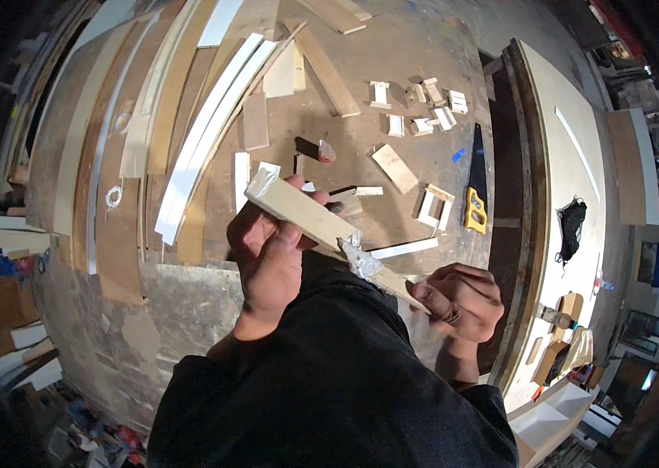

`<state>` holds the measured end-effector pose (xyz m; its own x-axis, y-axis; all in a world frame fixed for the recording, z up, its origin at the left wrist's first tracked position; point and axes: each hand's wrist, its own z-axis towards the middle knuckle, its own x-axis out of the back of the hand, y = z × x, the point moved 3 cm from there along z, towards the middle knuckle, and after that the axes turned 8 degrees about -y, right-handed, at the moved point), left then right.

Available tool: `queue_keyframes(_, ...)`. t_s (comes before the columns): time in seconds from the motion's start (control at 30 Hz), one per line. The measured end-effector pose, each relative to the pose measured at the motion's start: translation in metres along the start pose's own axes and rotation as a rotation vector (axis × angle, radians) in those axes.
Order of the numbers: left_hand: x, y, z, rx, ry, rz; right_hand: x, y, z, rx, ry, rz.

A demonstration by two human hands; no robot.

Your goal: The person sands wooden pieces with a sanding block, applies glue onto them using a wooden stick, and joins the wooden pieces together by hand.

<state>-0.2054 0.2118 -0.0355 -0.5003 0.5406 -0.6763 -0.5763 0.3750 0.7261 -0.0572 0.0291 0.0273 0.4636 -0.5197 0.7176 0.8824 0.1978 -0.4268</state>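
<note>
My left hand is wrapped round a short pale strip of wood, which is held up at a slant over the bench. Whitish glue is smeared on the far end of this strip. In my right hand, a thin flat wooden stick is pinched between thumb and fingers. A thick blob of glue coats the stick's tip, which meets the near end of the strip. Behind the strip, partly hidden, several small wood pieces lie on the workbench.
Small wooden frames and a flat block lie on the bench. A yellow-handled handsaw rests at its right edge. Long white strips and boards cover the left side. A pale panel stands to the right.
</note>
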Motion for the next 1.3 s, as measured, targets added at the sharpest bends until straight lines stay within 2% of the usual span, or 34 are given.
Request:
queue_keyframes(0.07,0.000,0.001,0.000,-0.007,-0.034,-0.085,0.001,0.003,0.001,0.007,0.001,-0.001)
queue_keyframes(0.13,-0.002,0.001,0.001,0.116,-0.054,-0.164,0.004,0.004,0.003,0.018,0.014,-0.015)
queue_keyframes(0.3,0.001,-0.003,0.001,0.224,-0.139,-0.226,0.009,0.002,-0.001,0.021,-0.013,-0.011)
queue_keyframes(0.37,0.000,-0.004,0.002,0.245,-0.171,-0.246,0.013,0.004,-0.001,0.148,-0.050,-0.036)
queue_keyframes(0.43,-0.002,-0.007,0.002,0.331,-0.174,-0.457,0.016,0.008,-0.004,0.163,-0.034,-0.043)
queue_keyframes(0.47,-0.001,-0.007,0.002,0.329,-0.173,-0.459,0.019,0.009,-0.006,0.177,-0.016,-0.049)
queue_keyframes(0.53,0.002,-0.007,0.001,0.404,-0.222,-0.536,0.023,0.012,-0.007,0.168,-0.036,-0.028)
queue_keyframes(0.73,-0.006,-0.011,0.001,0.470,-0.338,-0.585,0.019,0.006,0.002,0.182,0.088,0.208)
queue_keyframes(0.77,-0.005,-0.013,0.001,0.478,-0.372,-0.608,0.019,0.005,0.008,0.133,-0.017,0.234)
queue_keyframes(0.87,-0.005,-0.018,0.000,0.549,-0.396,-0.757,0.016,0.005,0.007,0.157,-0.069,0.205)
queue_keyframes(1.03,-0.004,-0.020,0.000,0.591,-0.414,-0.737,0.029,0.020,-0.004,0.187,-0.018,0.277)
queue_keyframes(1.13,-0.010,-0.023,-0.002,0.567,-0.362,-0.674,0.021,0.014,0.000,0.174,0.064,0.230)
queue_keyframes(1.23,-0.014,-0.018,-0.003,0.485,-0.336,-0.616,0.014,0.013,-0.004,0.126,0.011,0.256)
queue_keyframes(1.3,-0.011,-0.015,-0.003,0.430,-0.170,-0.498,0.012,0.015,-0.010,0.120,-0.007,0.283)
